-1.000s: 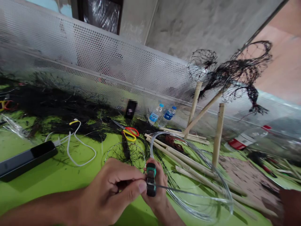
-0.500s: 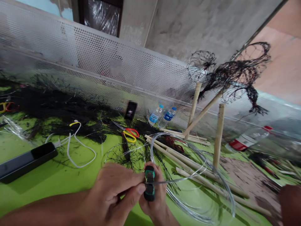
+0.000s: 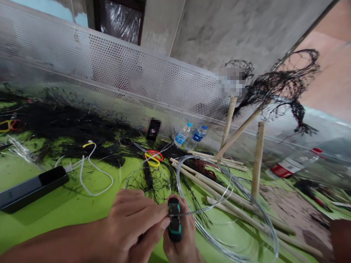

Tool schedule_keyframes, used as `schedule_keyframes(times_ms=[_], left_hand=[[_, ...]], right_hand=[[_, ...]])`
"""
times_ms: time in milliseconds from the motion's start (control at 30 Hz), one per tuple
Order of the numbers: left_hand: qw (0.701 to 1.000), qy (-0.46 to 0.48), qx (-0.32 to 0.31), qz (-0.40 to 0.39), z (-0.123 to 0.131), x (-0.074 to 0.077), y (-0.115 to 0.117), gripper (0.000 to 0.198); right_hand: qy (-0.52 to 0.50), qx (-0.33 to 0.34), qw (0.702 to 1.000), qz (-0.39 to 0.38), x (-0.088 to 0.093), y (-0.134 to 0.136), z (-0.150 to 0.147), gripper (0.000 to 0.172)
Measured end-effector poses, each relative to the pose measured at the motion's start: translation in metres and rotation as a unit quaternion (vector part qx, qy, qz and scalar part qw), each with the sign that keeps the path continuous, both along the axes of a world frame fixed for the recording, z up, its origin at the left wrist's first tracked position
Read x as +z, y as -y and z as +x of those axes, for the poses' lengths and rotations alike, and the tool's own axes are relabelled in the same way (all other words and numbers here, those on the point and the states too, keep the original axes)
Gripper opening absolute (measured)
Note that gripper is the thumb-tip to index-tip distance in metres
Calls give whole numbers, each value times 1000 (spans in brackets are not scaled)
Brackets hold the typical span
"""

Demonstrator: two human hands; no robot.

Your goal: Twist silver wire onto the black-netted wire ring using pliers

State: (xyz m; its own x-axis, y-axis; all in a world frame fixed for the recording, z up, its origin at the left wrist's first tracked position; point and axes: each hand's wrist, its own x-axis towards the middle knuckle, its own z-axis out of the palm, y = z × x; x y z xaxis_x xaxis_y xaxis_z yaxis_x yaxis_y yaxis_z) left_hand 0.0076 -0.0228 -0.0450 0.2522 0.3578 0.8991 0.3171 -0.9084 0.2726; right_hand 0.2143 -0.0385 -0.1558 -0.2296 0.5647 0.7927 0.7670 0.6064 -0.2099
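Compared with half a second ago, the wire strand [image 3: 203, 210] running from the pliers [image 3: 174, 219] to the right has curled into a rounder loop, which now overlaps the upper part of the wire coil [image 3: 178, 179]. A thin wire tail [image 3: 167, 147], lying lower before, now crosses in front of the scissors [image 3: 152, 157] left of the coil; I cannot tell whether it touches them. This suggests the wire is swinging round as it is worked, while the pliers stay nearly in place.

The pliers, seen almost end-on, are beside the coil's left edge. The right hand [image 3: 183, 233] is wrapped round their handles, its grip clenched on them. The left hand [image 3: 139, 221] has thumb and fingers pinched on the strand at the pliers' head; the exact contact is partly hidden.

Moving right looks tighter: bamboo sticks [image 3: 227, 197] pass through and behind the coil, and an upright bamboo post [image 3: 257, 160] stands beyond them. Black netting [image 3: 148, 179] lies left of the coil, just past the knuckles. Farther left of the coil, green tabletop [image 3: 90, 210] shows up to a white cable [image 3: 109, 180], probably the easier side for elbow movement. Behind the coil, a perforated panel [image 3: 164, 87] bounds the far side.
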Motion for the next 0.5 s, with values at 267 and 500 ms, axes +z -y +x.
schedule_keyframes(times_ms=[267, 500], left_hand=[[999, 15, -34, -13, 2, -3, -5, 13], [999, 5, 25, 38, 2, -3, -4, 16]], right_hand=[[-6, -12, 1000, -5, -1, -3, 1, 73], [-13, 33, 999, -11, 3, 1, -5, 82]])
